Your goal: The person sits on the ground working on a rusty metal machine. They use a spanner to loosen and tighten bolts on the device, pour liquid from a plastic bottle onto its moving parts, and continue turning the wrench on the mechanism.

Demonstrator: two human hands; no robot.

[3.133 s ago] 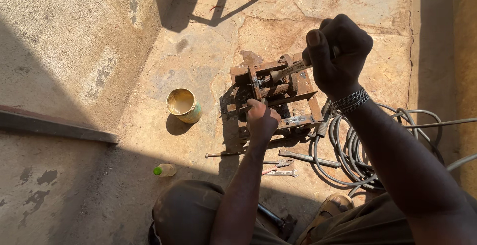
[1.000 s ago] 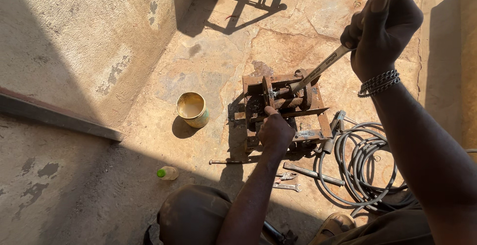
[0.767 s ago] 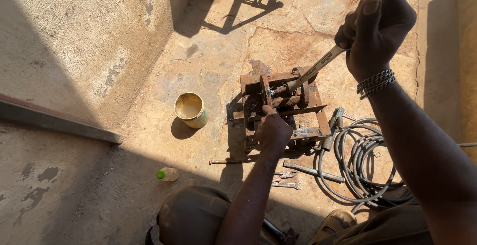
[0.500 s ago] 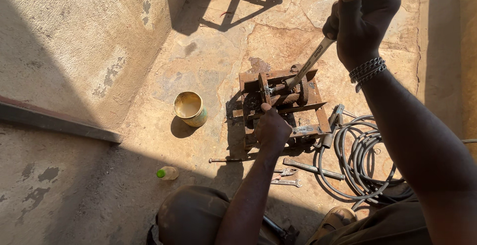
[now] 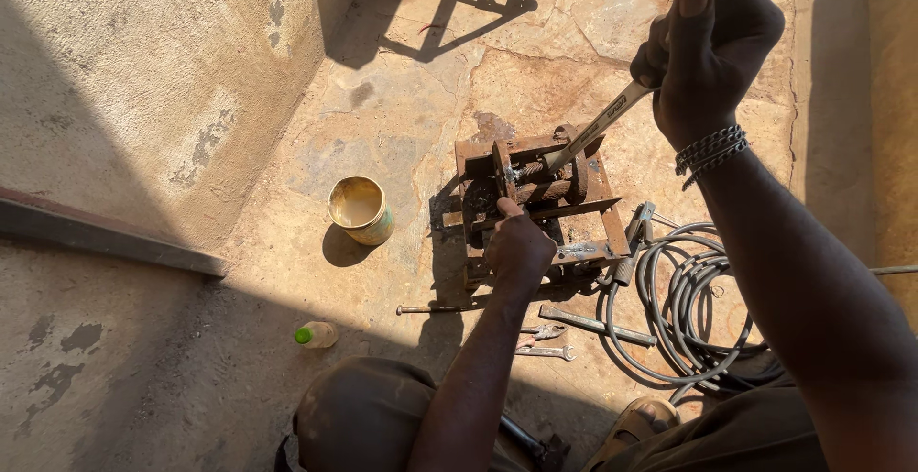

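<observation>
Compared with half a second ago, the right hand (image 5: pixel 712 46) sits a touch lower and farther right in view, and the long wrench (image 5: pixel 595 132) it holds leans at much the same slant; the left hand (image 5: pixel 519 247) has stayed pressed on the machine. The right hand's fingers (image 5: pixel 732 13) are wrapped tight around the top end of the wrench handle, thumb up, with a chain bracelet (image 5: pixel 710 147) at the wrist. The left hand's fingers are curled down against the front of the rusty metal machine (image 5: pixel 535 199); I cannot tell whether they clasp a part or only brace on it. The wrench runs down and to the left from the fist, its lower end meeting the shaft in the middle of the machine. The machine is a brown, rust-covered frame with a wheel and angle-iron rails, standing on the stone floor (image 5: pixel 402 99) in sunlight. Just left of it stands an open tin can (image 5: pixel 360 209); a small green-capped bottle (image 5: pixel 316 335) lies nearer me. A coil of grey cable (image 5: pixel 684 305) lies to the right, and pliers (image 5: pixel 540 333) and a small spanner (image 5: pixel 545 351) lie in front.
</observation>
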